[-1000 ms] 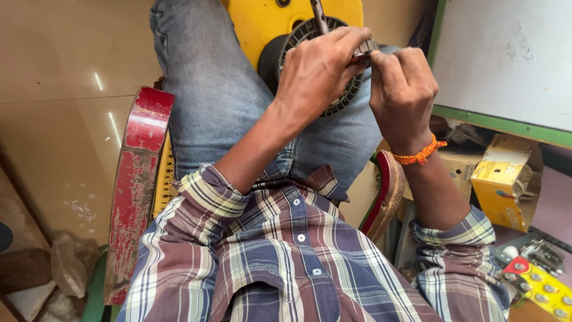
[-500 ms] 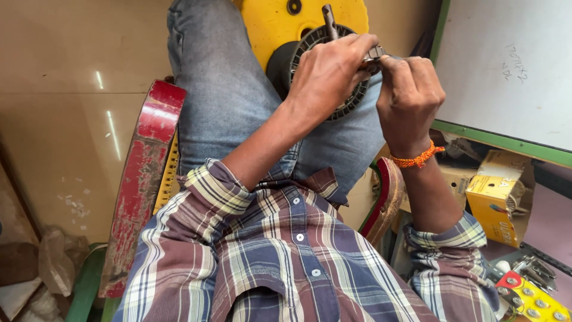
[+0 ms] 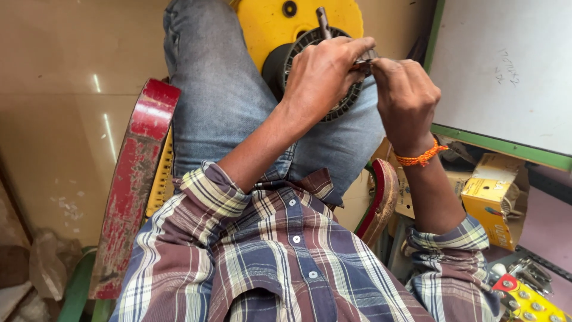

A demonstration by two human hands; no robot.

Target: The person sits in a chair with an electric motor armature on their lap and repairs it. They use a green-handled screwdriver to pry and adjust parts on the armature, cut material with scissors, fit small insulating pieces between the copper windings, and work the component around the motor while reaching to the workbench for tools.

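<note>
A yellow housing with a black ribbed round part rests on my lap, on blue jeans. A grey metal shaft sticks up out of it. My left hand lies over the ribbed part, fingers closed on a small grey metal piece. My right hand, with an orange thread band at the wrist, pinches the same piece from the right. What the piece is cannot be made out. My checked shirt fills the bottom of the view.
I sit on a chair with worn red armrests. A white board with a green edge stands at the right. Below it lie a yellow cardboard box and small metal parts. Tan tiled floor lies to the left.
Both hands stay together on the small metal piece over the ribbed part. The view has shifted a little, so the hands sit slightly lower and further right in the frame.
</note>
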